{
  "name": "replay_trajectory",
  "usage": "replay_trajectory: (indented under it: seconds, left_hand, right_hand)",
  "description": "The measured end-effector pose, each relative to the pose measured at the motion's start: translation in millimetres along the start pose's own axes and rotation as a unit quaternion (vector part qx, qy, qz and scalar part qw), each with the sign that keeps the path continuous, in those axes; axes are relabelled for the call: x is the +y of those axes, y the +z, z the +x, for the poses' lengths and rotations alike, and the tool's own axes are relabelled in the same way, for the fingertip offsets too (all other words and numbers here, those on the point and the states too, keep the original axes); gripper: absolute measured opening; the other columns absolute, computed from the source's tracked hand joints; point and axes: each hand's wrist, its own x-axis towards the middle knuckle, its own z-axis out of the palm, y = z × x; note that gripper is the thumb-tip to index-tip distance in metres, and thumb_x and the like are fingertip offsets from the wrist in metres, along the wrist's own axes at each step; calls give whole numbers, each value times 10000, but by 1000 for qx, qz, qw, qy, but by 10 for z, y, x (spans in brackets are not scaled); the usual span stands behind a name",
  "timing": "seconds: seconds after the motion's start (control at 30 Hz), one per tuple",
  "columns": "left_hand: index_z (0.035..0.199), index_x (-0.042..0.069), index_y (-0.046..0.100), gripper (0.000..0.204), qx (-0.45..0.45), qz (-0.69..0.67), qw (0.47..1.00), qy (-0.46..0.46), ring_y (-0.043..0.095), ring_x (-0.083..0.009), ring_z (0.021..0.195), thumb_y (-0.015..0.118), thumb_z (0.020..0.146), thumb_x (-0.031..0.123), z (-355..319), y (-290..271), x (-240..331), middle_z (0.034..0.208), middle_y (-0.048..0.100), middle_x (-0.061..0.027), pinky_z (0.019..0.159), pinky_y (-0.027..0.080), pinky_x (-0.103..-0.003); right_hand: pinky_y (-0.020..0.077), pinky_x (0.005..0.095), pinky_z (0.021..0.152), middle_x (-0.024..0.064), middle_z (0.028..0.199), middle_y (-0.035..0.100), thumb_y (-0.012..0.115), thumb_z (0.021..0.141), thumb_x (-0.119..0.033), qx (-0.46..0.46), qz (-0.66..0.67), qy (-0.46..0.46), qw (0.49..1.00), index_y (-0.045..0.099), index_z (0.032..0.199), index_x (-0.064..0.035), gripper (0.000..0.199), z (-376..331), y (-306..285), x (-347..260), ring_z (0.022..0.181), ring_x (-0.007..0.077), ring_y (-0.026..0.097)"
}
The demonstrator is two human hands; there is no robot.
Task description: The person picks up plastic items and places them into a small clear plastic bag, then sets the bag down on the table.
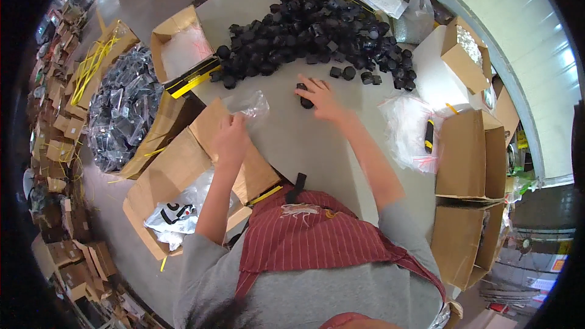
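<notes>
I am standing at a grey table (pixel 292 140), looking down at my own two hands. My left hand (pixel 230 137) is closed in a pinch on a small clear bag (pixel 250 105), holding it up just above the table's near left part. My right hand (pixel 323 100) is reaching forward with fingers half curled over one black cap (pixel 304 102), which is lying on the table; I cannot tell whether I am gripping it yet or only touching it.

Beyond that cap, toward the far side of the table, a big heap (pixel 317 36) of the same black caps is sprawling across the surface, with a few strays at its near edge. By my judgement the heap is large, so most of the bagging is still ahead of me.

To the right of the table's middle, a loose stack of empty clear bags (pixel 408 128) is waiting, with a black and yellow tool (pixel 429 135) resting on it. Off the table's left edge, an open carton (pixel 122 109) is holding many filled, glinting bags, which suggests a good share of the work is already done. Nearer to me on that side, another open carton (pixel 183 170) is holding a white plastic bag (pixel 173 213). More brown cartons (pixel 469 152) are standing off the table's right edge.
</notes>
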Motion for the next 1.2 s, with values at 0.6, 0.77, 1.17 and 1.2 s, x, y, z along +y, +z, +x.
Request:
replay_trajectory:
  seconds: [0.6, 0.77, 1.17, 1.2]
  left_hand:
    - [1275, 73, 573, 510, -150, 1, 962, 230, 682, -293, 805, 581, 766, 105, -223, 990, 822, 820, 685, -104, 617, 558, -410]
    - [1230, 78, 589, 438, -154, -7, 949, 274, 682, -282, 766, 593, 796, 137, -425, 1136, 948, 767, 678, -106, 571, 541, -418]
    - [1291, 49, 524, 509, -191, -111, 924, 313, 660, -320, 777, 599, 791, 108, -528, 910, 970, 874, 666, -132, 619, 539, -425]
    - [1315, 36, 507, 548, -195, -100, 917, 333, 657, -318, 790, 604, 782, 112, -520, 870, 975, 892, 663, -131, 624, 539, -426]
  right_hand:
    - [470, 429, 949, 160, 1327, 489, 682, 741, -76, 52, 110, 165, 979, 657, 1148, -142, 413, -1747, 46, -938, 1156, 377, 525]
    - [497, 416, 885, 126, 1212, 579, 728, 790, -179, 158, 158, 236, 946, 653, 1135, -125, 357, -1908, 189, -973, 1066, 338, 572]
    - [477, 409, 901, 139, 1197, 594, 705, 748, -164, 35, 68, 91, 993, 607, 1174, -70, 447, -1751, -36, -961, 1048, 332, 571]
    - [473, 416, 908, 145, 1194, 600, 713, 754, -173, 61, 105, 99, 988, 601, 1176, -63, 451, -1718, -6, -927, 1047, 339, 570]
